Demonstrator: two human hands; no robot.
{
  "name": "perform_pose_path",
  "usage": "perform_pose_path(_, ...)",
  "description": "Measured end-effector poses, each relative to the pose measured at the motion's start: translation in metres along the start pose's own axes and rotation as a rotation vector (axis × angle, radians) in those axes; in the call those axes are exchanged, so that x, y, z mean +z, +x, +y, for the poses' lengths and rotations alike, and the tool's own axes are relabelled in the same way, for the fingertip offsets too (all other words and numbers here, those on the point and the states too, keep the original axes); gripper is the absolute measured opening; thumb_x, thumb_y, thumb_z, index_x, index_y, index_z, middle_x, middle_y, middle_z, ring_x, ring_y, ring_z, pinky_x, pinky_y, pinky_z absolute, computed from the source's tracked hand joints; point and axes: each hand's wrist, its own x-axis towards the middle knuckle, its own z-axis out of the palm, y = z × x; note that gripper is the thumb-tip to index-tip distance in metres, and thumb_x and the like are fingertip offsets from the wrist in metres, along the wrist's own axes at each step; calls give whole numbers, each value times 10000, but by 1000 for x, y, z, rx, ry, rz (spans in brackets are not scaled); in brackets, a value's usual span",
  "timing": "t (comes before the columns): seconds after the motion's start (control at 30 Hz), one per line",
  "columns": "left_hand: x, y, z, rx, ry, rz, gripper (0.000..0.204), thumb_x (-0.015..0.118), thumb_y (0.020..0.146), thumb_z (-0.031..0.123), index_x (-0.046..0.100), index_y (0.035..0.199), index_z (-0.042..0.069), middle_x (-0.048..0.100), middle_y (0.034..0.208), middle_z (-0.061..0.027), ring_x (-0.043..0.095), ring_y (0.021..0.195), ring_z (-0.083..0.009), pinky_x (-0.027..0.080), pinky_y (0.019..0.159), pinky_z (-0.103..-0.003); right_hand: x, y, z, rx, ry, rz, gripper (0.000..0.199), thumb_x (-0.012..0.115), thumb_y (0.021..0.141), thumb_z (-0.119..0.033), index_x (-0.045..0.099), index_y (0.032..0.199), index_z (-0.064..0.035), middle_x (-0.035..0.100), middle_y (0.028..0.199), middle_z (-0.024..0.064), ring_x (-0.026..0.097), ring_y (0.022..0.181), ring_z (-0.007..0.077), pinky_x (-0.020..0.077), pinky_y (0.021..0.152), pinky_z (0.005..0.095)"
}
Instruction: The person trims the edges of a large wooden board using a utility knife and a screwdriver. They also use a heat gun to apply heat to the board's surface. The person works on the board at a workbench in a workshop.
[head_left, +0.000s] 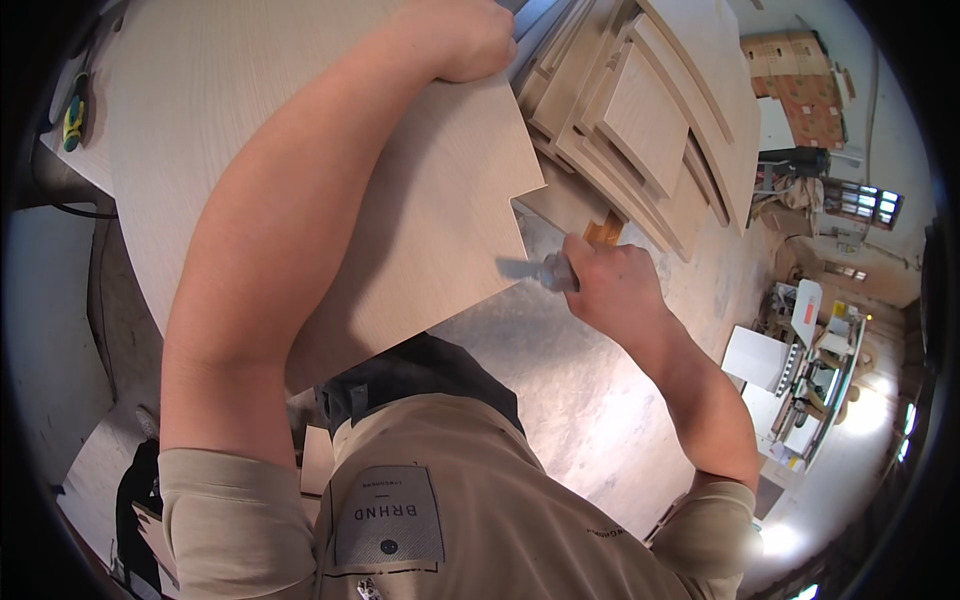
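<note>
A large pale wood-grain board (440, 220) lies in front of me, with a notch cut into its right edge. My left arm reaches across it. At the far right edge of the board, my left hand (480, 42) is closed, its fingers curled at the edge and partly hidden. My right hand (612, 280) is wrapped round a grey flat-bladed hand tool (548, 271), smeared by motion. The tool's blade is over the board's near right edge, just below the notch; whether it touches the wood I cannot tell.
Several wooden panels (650, 120) are stacked at the right, beyond my right hand. A yellow-green screwdriver (75, 112) lies at the far left. Cardboard boxes (795, 85) stand at the back right. A white machine (800, 375) sits farther right on the floor.
</note>
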Motion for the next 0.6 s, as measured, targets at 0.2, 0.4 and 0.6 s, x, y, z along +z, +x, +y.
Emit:
perform_pose_path(0.2,1,0,-4,26,-9,-4,416,506,927,293,785,901,-15,755,1034,-209,656,1122,-362,450,1077,-439,-8,9,1,-40,-13,1,264,758,736,-132,575,923,-102,666,733,92,669,655,328,525,608,449)
perform_pose_path(0.4,4,2,-4,21,3,9,417,500,925,295,786,890,-6,759,1011,-201,666,1091,-366,454,1064,-445,1,-5,5,-79,61,39,256,759,734,-135,577,912,-109,662,709,81,668,653,319,517,599,447)
perform_pose_path(0.6,-1,4,-1,41,31,-45,381,513,889,270,790,856,9,761,984,-198,677,1049,-371,463,1043,-448,7,-3,5,-87,55,24,276,773,730,-141,573,919,-109,662,693,74,673,645,307,520,588,433)
